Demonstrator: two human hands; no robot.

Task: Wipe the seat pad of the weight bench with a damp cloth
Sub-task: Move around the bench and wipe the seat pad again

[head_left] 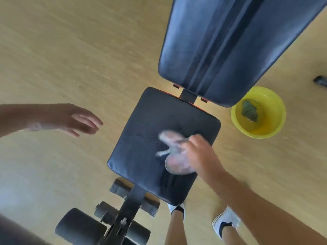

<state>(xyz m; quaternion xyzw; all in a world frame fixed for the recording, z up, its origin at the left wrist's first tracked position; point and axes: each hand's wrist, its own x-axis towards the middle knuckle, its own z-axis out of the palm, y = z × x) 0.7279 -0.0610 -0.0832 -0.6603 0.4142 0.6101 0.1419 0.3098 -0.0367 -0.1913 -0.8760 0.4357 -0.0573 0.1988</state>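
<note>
The black seat pad (pixel 141 138) of the weight bench lies in the middle of the view, with a faint dusty sheen. My right hand (pixel 200 152) presses a pale, blurred cloth (pixel 174 152) onto the pad's right half and grips it. My left hand (pixel 70 121) hovers over the floor to the left of the pad, fingers apart and holding nothing. The long black back pad (pixel 230 41) stretches away at the top right.
A yellow bowl (pixel 276 121) with a green rag (pixel 249 110) in it sits on the wooden floor right of the bench. Black foam rollers (pixel 79 225) and the frame stand below the seat. My feet in white shoes (pixel 224 220) are at the seat's lower right.
</note>
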